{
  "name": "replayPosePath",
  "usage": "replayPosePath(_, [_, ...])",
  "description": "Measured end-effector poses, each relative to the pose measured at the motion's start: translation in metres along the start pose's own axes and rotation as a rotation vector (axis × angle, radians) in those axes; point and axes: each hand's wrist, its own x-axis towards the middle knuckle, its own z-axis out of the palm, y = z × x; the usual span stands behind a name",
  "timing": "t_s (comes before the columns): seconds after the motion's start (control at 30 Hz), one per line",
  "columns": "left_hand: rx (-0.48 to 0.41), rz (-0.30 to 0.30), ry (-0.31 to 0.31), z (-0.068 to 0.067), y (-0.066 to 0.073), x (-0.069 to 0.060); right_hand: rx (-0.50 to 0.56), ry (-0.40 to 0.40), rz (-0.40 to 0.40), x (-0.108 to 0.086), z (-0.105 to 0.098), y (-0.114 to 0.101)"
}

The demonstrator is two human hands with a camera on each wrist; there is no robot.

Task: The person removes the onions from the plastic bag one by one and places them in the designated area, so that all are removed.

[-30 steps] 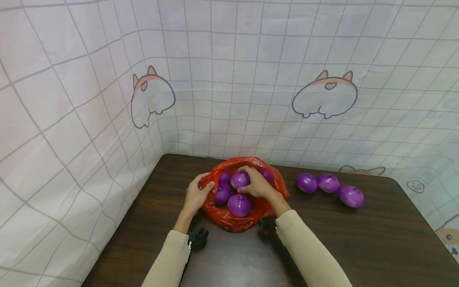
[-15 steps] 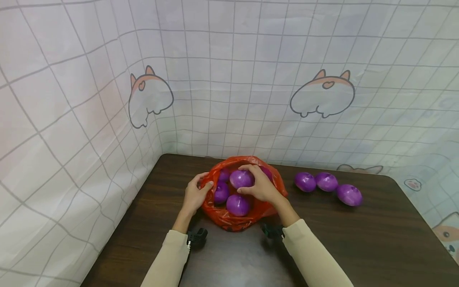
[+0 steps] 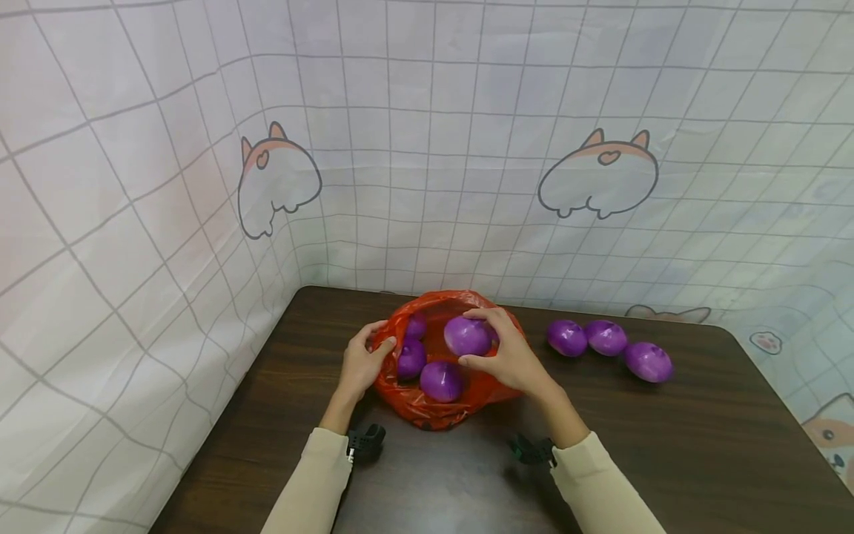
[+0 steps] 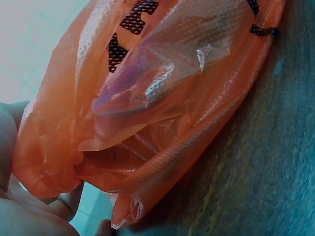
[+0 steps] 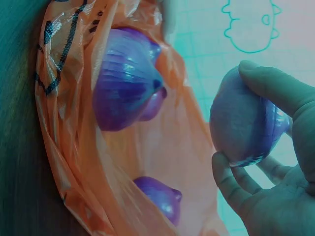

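Note:
An open red plastic bag (image 3: 427, 420) stands on the table with several purple onion-shaped items inside, one at its front (image 3: 441, 381). My left hand (image 3: 361, 366) grips the bag's left rim, thumb inside; in the left wrist view the bag's side (image 4: 162, 98) fills most of the picture. My right hand (image 3: 512, 357) holds a purple onion (image 3: 465, 336) between thumb and fingers over the right part of the bag. The right wrist view shows this onion (image 5: 241, 118) raised beside the bag's opening, apart from the onions (image 5: 125, 81) inside.
Three more purple onions (image 3: 606, 338) lie in a loose row on the dark wooden table (image 3: 720, 445), right of the bag. A white gridded cloth (image 3: 427, 178) with cartoon animals hangs behind and at the left of the table.
My right hand has moved right and lifted the held onion from among the others in the bag. My left hand has stayed at the bag's left rim.

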Motion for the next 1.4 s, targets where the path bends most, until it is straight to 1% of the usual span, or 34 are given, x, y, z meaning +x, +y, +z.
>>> replayPosePath(0.13, [0.003, 0.002, 0.000, 0.000, 0.000, 0.000, 0.018, 0.035, -0.024, -0.009, -0.009, -0.003])
replayPosePath(0.3, [0.005, 0.005, -0.003, 0.001, 0.000, 0.000, 0.005, 0.081, -0.032, -0.021, -0.022, 0.002])
replayPosePath(0.47, [0.002, 0.002, -0.005, 0.001, 0.001, -0.001, 0.010, 0.115, 0.018, -0.035, -0.037, 0.008])
replayPosePath(0.83, [0.007, 0.004, -0.004, 0.000, 0.000, -0.001, -0.039, 0.192, 0.104, -0.061, -0.066, 0.029])
replayPosePath(1.17, [0.001, -0.009, -0.006, 0.000, 0.001, 0.000, -0.040, 0.250, 0.172, -0.079, -0.080, 0.046])
replayPosePath(1.4, [0.000, -0.008, -0.006, 0.000, 0.000, 0.001, -0.068, 0.261, 0.208, -0.085, -0.086, 0.050])
